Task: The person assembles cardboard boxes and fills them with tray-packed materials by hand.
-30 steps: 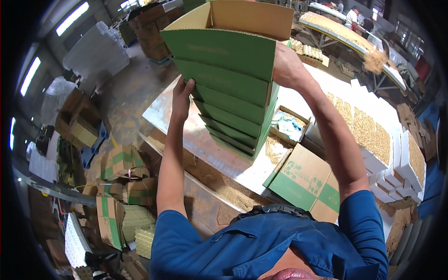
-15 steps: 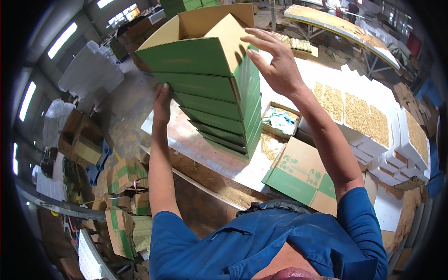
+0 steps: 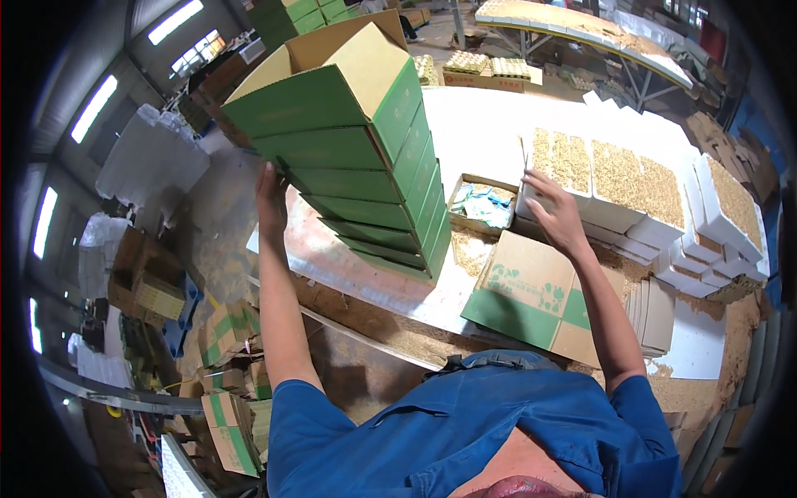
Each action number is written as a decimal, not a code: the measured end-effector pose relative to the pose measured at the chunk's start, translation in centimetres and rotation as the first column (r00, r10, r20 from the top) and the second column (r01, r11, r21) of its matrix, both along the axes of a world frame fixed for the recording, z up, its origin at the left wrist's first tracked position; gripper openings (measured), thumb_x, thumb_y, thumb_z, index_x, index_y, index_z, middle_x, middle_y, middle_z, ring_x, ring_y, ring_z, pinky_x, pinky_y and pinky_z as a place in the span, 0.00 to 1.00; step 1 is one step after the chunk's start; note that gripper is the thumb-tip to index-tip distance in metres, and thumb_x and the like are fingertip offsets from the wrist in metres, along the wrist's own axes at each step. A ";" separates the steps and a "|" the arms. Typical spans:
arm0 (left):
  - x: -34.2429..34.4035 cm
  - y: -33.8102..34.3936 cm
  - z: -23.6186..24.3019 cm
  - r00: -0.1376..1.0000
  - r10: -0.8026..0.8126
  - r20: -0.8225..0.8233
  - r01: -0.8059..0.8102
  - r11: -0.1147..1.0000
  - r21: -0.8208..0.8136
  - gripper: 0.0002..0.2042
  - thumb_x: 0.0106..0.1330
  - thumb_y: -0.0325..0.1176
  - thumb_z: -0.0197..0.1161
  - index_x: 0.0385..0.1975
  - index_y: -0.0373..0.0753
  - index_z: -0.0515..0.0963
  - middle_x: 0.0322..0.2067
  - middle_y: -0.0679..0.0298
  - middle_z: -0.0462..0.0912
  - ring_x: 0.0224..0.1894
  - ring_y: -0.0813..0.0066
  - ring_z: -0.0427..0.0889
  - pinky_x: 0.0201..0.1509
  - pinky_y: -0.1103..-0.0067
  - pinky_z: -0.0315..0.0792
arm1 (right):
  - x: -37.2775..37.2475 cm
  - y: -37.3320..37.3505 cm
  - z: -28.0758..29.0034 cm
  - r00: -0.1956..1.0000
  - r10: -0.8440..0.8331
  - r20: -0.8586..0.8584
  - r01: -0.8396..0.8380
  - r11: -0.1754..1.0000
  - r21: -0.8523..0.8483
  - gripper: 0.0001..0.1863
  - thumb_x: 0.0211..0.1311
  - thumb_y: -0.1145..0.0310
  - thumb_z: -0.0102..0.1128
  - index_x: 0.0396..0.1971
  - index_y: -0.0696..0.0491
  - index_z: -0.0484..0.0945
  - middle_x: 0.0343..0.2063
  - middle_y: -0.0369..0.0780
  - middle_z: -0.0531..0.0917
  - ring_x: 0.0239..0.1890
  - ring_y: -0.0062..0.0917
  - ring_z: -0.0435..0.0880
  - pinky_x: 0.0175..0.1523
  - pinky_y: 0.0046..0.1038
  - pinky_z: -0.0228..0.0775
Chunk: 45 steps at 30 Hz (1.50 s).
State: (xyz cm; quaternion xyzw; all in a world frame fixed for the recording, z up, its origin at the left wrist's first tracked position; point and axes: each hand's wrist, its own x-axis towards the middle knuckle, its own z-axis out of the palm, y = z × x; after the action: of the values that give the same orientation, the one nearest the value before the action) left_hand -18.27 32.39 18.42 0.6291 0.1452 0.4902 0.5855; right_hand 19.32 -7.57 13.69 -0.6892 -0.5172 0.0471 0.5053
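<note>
A tall stack of open cardboard boxes (image 3: 307, 141), green outside and tan inside, stands upright on the white work table (image 3: 473, 124). My left hand (image 3: 272, 199) is against its left side, fingers curled at a flap edge. My right hand (image 3: 554, 212) is raised to the right of the stack, fingers apart, near white blocks (image 3: 643, 187) topped with yellowish granules; a thin upright edge I cannot make out is by its fingertips. Just left of it sits a small open box (image 3: 481, 207) of blue-and-white packets. Below lies a flat green-and-tan carton (image 3: 523, 324).
Flattened cartons (image 3: 228, 436) are piled beside the table at lower left. Wrapped white bundles (image 3: 149, 153) and a blue pallet (image 3: 189, 307) stand on the floor leftward. A long raised table (image 3: 573, 29) and egg-type trays (image 3: 465, 62) are behind.
The green stack shifted left in the view. My right hand left its top corner and moved down and right toward the white blocks. My left hand stayed at the stack's side.
</note>
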 end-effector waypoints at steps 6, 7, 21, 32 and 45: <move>0.9 -0.1 0.6 0.995 0.072 -0.063 -0.070 0.997 0.028 0.24 0.74 0.47 0.54 0.62 0.37 0.71 0.57 0.63 0.78 0.58 0.70 0.76 0.64 0.71 0.65 | 2.0 -7.1 -10.2 0.938 -0.158 -0.310 0.139 0.987 -0.084 0.20 0.58 0.74 0.62 0.51 0.60 0.80 0.53 0.46 0.83 0.58 0.31 0.80 0.66 0.30 0.66; 1.1 -0.2 1.0 0.995 0.088 -0.057 -0.087 0.996 0.022 0.24 0.75 0.48 0.53 0.62 0.38 0.71 0.57 0.63 0.78 0.58 0.70 0.76 0.64 0.71 0.65 | 2.0 -7.0 -9.9 0.957 -0.130 -0.258 0.117 0.991 -0.065 0.20 0.58 0.74 0.62 0.51 0.61 0.80 0.53 0.46 0.83 0.59 0.31 0.80 0.66 0.29 0.66; 0.6 -3.6 0.7 0.982 0.167 -0.086 -0.160 0.984 0.084 0.31 0.76 0.52 0.47 0.70 0.36 0.60 0.65 0.58 0.70 0.65 0.64 0.70 0.69 0.67 0.60 | 6.9 -21.4 -22.3 0.769 -0.599 -0.225 0.492 0.778 -0.391 0.21 0.56 0.72 0.59 0.52 0.57 0.81 0.53 0.49 0.82 0.58 0.37 0.80 0.60 0.31 0.72; 4.7 -23.4 -21.7 0.729 0.104 -0.677 -0.217 0.973 -0.084 0.15 0.69 0.38 0.58 0.47 0.35 0.79 0.44 0.56 0.82 0.47 0.66 0.79 0.54 0.70 0.73 | 1.7 -27.3 -25.2 0.655 -0.756 0.026 0.672 0.565 -0.478 0.32 0.55 0.76 0.61 0.63 0.58 0.69 0.55 0.55 0.77 0.59 0.48 0.75 0.62 0.38 0.68; 12.4 -34.5 -28.6 0.558 -0.017 -0.830 0.045 0.999 0.010 0.19 0.59 0.35 0.69 0.49 0.34 0.81 0.45 0.50 0.85 0.47 0.53 0.84 0.53 0.68 0.76 | 2.2 -26.7 -26.7 0.602 -0.797 -0.044 0.693 0.549 -0.468 0.32 0.57 0.74 0.58 0.64 0.61 0.67 0.60 0.55 0.73 0.64 0.49 0.71 0.68 0.38 0.61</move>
State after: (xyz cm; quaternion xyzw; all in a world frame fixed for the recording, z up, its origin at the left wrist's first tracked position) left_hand -5.84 -2.08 -10.21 0.7967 0.3851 0.1287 0.4477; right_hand 21.57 -34.23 -13.06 -0.9198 -0.0819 0.0187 0.3834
